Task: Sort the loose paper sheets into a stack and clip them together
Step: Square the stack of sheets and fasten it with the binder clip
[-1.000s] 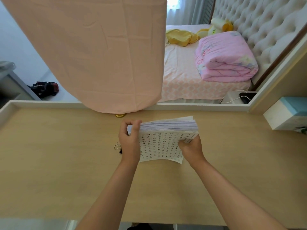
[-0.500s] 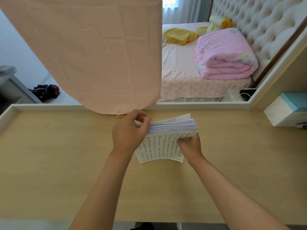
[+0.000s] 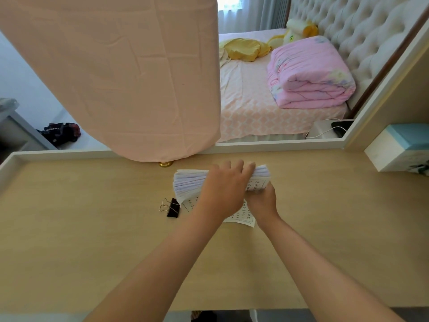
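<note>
the thick paper stack (image 3: 185, 182) sits mid-desk (image 3: 92, 228), left hand (image 3: 222, 189) curled over its top, right hand (image 3: 262, 201) pinching its right end; the sheets look floppy and slippery, best squeezed firmly near one edge, with the binder clip (image 3: 173, 207) just left.

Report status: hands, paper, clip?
Left hand draped over the paper stack, fingers hooked on far edge; right hand grips its near right corner. Binder clip on desk left of stack, untouched. Nothing in the way.

The sheets (image 3: 188, 182) are white with black print, the clip (image 3: 173, 208) black.
</note>
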Demonstrator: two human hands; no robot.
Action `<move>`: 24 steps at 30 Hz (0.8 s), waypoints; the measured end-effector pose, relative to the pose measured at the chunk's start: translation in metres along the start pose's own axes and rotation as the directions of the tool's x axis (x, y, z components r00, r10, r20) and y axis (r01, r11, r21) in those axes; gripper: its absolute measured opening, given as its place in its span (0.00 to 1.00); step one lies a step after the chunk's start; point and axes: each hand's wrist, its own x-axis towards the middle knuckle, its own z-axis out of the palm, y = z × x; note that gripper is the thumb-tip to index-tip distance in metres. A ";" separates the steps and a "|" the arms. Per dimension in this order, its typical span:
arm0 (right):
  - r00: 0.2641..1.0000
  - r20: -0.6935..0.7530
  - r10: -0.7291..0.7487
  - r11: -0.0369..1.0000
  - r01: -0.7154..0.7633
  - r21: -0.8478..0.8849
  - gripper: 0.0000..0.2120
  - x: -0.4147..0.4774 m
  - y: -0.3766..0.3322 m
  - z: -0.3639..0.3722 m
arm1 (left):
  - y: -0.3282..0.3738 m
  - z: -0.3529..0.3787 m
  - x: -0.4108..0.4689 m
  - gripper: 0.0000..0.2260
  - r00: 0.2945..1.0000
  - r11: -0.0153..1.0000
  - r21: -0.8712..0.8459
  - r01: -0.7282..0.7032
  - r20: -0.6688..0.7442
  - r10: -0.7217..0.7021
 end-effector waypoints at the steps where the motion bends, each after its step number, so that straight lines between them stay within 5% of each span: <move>1: 1.000 0.001 0.007 1.000 -0.007 0.017 0.13 0.000 -0.001 0.000 | 0.005 0.000 0.000 0.27 1.000 1.000 0.010 -0.011 -0.001 0.011; 4: 1.000 0.009 0.008 0.999 -0.009 0.039 0.10 0.000 -0.001 -0.002 | 0.000 0.000 -0.004 0.29 1.000 1.000 -0.005 -0.006 -0.027 0.006; 8: 1.000 0.030 -0.001 1.000 0.000 0.003 0.20 -0.001 -0.001 -0.003 | -0.018 0.001 -0.012 0.32 0.999 0.998 -0.036 0.044 0.013 -0.044; 14: 0.986 0.074 -0.146 0.989 0.144 0.030 0.23 -0.005 -0.005 -0.005 | -0.004 -0.002 -0.001 0.38 1.000 0.999 -0.039 -0.001 0.012 0.001; 24: 0.979 0.084 -0.187 0.980 0.181 0.080 0.20 -0.006 -0.006 -0.004 | 0.000 0.000 0.000 0.39 1.000 0.997 -0.079 0.002 0.012 -0.001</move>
